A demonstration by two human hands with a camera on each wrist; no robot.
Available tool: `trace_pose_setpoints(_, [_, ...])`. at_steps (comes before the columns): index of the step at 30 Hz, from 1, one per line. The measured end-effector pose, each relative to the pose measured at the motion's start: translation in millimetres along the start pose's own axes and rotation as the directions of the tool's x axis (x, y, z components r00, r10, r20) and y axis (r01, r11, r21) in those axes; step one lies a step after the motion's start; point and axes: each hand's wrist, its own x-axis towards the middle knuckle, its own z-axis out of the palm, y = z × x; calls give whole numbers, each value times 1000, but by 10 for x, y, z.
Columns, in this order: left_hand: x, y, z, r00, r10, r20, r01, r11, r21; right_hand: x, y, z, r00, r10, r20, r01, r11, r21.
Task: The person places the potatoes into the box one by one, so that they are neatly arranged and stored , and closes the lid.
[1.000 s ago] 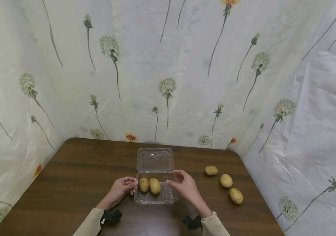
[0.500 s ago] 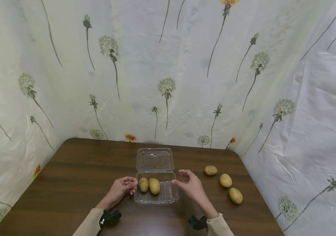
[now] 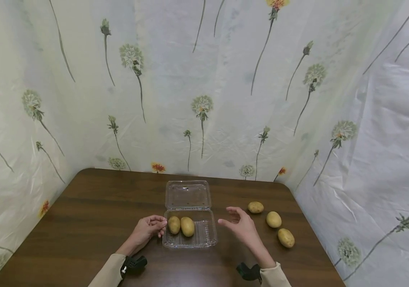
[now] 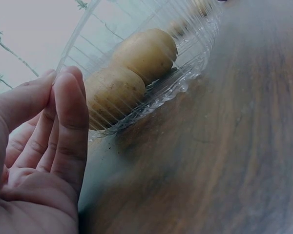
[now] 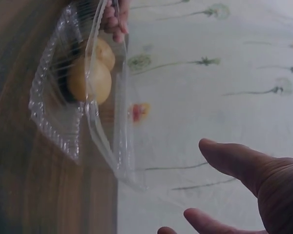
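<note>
A clear plastic clamshell container [image 3: 204,235] lies on the table with its lid [image 3: 188,194] folded back. Two potatoes, a left one [image 3: 174,225] and a right one [image 3: 188,227], sit side by side in the left part of its base. My left hand [image 3: 149,229] pinches the base's left rim between thumb and index finger, as the left wrist view shows close up. Just right of the container, my right hand [image 3: 242,227] is in the air, thumb and fingers spread apart with nothing between them. In the right wrist view the right thumb [image 5: 234,161] is apart from the container's rim.
To the right of my right hand lie three loose potatoes: a far one [image 3: 255,207], a middle one [image 3: 273,219] and a near one [image 3: 286,238]. They rest on the dark wooden table [image 3: 118,195]. A flower-patterned curtain [image 3: 168,87] hangs behind and along both sides.
My right hand has moved right, from over the container's right side to beside it, fingers staying spread. The left hand and the two potatoes inside have kept their places.
</note>
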Motion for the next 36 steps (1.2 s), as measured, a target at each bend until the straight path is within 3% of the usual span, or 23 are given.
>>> trace_pose_setpoints(36, [6,-9,-8,1000,5,5,-5,1000,-4,-167,587,-842,981,189,-38,-190,981,-36])
